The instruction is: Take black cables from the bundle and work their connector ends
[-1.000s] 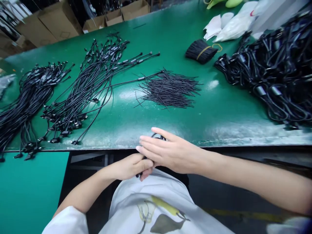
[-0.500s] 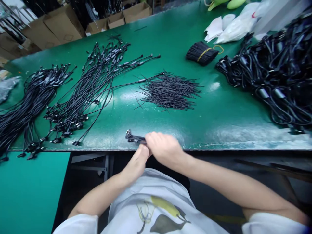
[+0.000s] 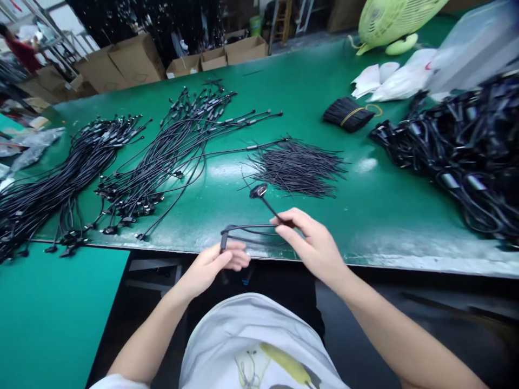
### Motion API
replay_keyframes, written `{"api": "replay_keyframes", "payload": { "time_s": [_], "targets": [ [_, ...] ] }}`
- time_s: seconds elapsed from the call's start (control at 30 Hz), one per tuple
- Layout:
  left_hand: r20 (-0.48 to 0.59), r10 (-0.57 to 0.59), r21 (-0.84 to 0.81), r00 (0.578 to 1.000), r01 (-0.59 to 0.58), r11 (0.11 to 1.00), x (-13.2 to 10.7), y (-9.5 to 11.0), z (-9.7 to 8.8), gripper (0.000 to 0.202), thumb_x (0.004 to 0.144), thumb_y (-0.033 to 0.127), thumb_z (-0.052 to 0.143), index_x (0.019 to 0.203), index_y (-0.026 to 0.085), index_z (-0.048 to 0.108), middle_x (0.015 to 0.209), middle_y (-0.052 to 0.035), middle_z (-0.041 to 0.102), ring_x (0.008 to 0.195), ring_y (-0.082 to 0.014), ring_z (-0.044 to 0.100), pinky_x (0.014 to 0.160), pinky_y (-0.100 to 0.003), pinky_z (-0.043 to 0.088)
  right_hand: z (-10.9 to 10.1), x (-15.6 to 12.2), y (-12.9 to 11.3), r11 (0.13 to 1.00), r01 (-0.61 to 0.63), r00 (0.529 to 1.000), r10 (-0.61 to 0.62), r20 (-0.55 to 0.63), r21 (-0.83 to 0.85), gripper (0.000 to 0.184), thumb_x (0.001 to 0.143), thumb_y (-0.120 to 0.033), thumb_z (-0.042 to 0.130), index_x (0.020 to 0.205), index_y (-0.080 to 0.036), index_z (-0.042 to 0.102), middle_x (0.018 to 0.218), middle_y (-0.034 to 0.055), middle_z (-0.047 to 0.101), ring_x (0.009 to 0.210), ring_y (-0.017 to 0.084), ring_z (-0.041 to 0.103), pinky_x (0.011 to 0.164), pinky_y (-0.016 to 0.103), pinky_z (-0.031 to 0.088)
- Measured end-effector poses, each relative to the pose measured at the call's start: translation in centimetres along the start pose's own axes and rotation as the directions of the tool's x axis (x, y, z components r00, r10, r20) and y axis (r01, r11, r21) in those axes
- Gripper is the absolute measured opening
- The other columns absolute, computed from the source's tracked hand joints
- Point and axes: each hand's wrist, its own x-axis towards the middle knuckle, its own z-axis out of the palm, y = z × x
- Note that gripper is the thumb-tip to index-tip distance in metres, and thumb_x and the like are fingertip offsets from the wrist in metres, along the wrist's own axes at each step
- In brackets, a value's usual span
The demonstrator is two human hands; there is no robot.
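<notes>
The person held a thin black cable (image 3: 252,226) in both bare hands, just above the front edge of a green work table (image 3: 308,70). The cable made a long, thin loop between the hands. The left hand (image 3: 213,265) was half closed with its fingers curled, and a stiff black end (image 3: 223,239) of the cable stood up just above those fingers. The right hand (image 3: 312,243) was partly open and pinched the cable between its thumb and fingers. A flat black plug (image 3: 258,190) on a short stem poked out past that hand, over the table. It was just beside a messy pile of short black wires (image 3: 298,170). To the left lay two long bunches of black cables (image 3: 162,167), and a big black heap of cords (image 3: 458,146) sat to the right. Farther up the table were a small black bundle (image 3: 347,114) tied with a yellow band and some white bags (image 3: 399,78). A green fan (image 3: 399,16) stood past them, and brown cardboard boxes (image 3: 138,62) sat behind the table.
</notes>
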Motion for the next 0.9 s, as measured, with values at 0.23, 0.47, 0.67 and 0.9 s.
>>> {"api": "replay_keyframes", "payload": {
  "time_s": [0.23, 0.47, 0.67, 0.9],
  "targets": [
    [0.274, 0.184, 0.611, 0.944, -0.318, 0.724, -5.9, 2.5, -1.6, 0.028, 0.096, 0.025, 0.053, 0.121, 0.031, 0.064, 0.117, -0.0050, 0.068, 0.111, -0.0222, 0.061, 0.096, -0.034, 0.046, -2.2, -1.6, -1.8, 0.989, -0.055, 0.978, 0.025, 0.208, 0.137, 0.024, 0.095, -0.032, 0.050, 0.089, -0.017, 0.068, 0.085, 0.0045, 0.063, 0.074, 0.014, 0.058, 0.069, 0.025, 0.044],
    [0.195, 0.380, 0.822, 0.904, -0.362, 0.440, -4.9, 1.0, 1.3, 0.020, 0.089, 0.030, 0.062, 0.106, 0.024, 0.071, 0.091, -0.0075, 0.071, 0.084, -0.0238, 0.065, 0.082, -0.034, 0.049, 0.7, -4.1, -4.2, 0.998, 0.064, 0.841, -0.068, 0.536, 0.026, 0.023, 0.096, -0.027, 0.049, 0.090, -0.017, 0.069, 0.087, 0.0045, 0.069, 0.076, 0.014, 0.062, 0.071, 0.024, 0.044],
    [-0.333, -0.047, -0.040, 0.942, 0.035, 0.999, -6.1, 2.4, -5.5, 0.026, 0.084, 0.035, 0.068, 0.070, 0.016, 0.059, 0.053, 0.0050, 0.041, 0.042, -0.0071, 0.031, 0.039, -0.015, 0.029, -3.0, -8.5, 1.3, 0.943, -0.306, 0.877, 0.333, 0.347, -0.130, 0.031, 0.095, -0.043, 0.048, 0.088, -0.020, 0.067, 0.083, 0.0042, 0.071, 0.074, 0.017, 0.065, 0.066, 0.027, 0.048],
    [-0.066, 0.149, 0.410, 0.987, -0.109, 0.906, -6.7, -1.5, 1.6, 0.020, 0.094, 0.032, 0.054, 0.097, 0.019, 0.068, 0.095, -0.0099, 0.068, 0.082, -0.0194, 0.064, 0.073, -0.030, 0.053, 1.4, -12.2, -2.4, 0.970, 0.109, 0.720, 0.073, 0.690, -0.216, 0.030, 0.099, -0.024, 0.036, 0.085, -0.018, 0.063, 0.076, 0.0036, 0.066, 0.062, 0.015, 0.062, 0.055, 0.025, 0.042]
  ]
}}
